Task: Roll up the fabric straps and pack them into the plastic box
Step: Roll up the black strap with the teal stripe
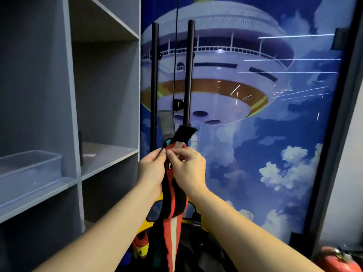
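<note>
I hold a bunch of fabric straps (173, 197) upright in front of me; they are red, black and white and hang down below my wrists. My left hand (152, 169) grips the bunch from the left near its top. My right hand (188, 167) pinches the top of the red strap with thumb and fingers. A black strap end (184, 133) and a grey one (166, 122) stick up above my hands. The clear plastic box (29, 169) stands on a shelf at the left, apart from my hands; I cannot tell what is inside.
A grey shelving unit (107, 160) fills the left side. Straight ahead is a glass door with two tall black handles (188, 75) and a printed sky scene. A red fire extinguisher (336, 260) lies at the bottom right. Yellow and red items (140, 246) sit low behind the straps.
</note>
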### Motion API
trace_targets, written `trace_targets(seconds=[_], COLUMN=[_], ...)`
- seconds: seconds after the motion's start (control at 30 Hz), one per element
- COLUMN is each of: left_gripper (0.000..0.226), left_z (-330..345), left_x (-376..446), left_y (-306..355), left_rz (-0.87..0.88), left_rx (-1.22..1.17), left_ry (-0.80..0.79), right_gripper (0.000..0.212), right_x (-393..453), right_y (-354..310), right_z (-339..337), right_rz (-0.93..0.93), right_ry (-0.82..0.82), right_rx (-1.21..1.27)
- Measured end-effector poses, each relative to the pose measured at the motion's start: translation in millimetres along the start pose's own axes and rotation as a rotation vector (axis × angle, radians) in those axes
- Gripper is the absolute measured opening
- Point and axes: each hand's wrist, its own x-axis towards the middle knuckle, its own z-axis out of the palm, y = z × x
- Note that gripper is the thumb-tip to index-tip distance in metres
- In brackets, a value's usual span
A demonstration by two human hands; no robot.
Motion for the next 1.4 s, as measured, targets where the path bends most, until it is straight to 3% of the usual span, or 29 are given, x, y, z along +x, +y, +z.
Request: trace_targets(seconds=[0.23, 0.37, 0.47, 0.53, 0.6, 0.8, 0.97, 1.1, 1.23, 1.4], left_gripper=[0.025, 0.024, 0.021, 0.017, 0.016, 0.02, 0.025, 0.028, 0.025, 0.032], left_z=[-13.0, -16.6, -19.4, -21.6, -23.4, -30.4, -35.9, -39.6, -40.2, -35.2], left_x=[-19.4, -22.8, -23.9, -26.3, -28.4, -32.3, -36.1, -37.9, -40.7, -45.6], left_y=[22.3, 24.7, 27.9, 31.5, 33.6, 35.2, 37.0, 43.1, 49.4, 50.9], left_rz=[-0.019, 0.032, 0.035, 0.017, -0.01, -0.07, -0.08, -0.093, -0.116, -0.096], left_rx=[-0.055, 0.03, 0.034, 0.03, 0.035, 0.037, 0.045, 0.029, 0.032, 0.087], left_ry=[-0.151, -0.12, -0.107, -0.123, -0.15, -0.231, -0.185, -0.135, -0.146, -0.205], right_gripper=[0.023, 0.025, 0.015, 0.024, 0.02, 0.014, 0.008, 0.009, 0.014, 0.01], right_x=[-6.0, -8.7, -6.6, -3.2, -1.1, -6.7, -13.3, -14.3, -15.3, -15.9], right_y=[-8.8, -14.4, -9.1, -5.8, -6.5, -13.2, -18.9, -25.4, -38.5, -50.2], right_z=[-12.4, -23.4, -32.0, -39.6, -44.5, -49.3, -47.1, -50.8, -52.5, -40.4], right_rz=[-0.104, -0.111, -0.012, 0.115, 0.193, 0.166, 0.05, 0.234, 0.356, 0.418], right_ry=[-0.12, -0.12, 0.037, -0.025, -0.148, -0.076, -0.047, -0.199, -0.207, -0.154], right_rx=[-0.077, -0.009, -0.007, 0.026, 0.054, 0.03, -0.02, 0.308, 0.57, 0.587])
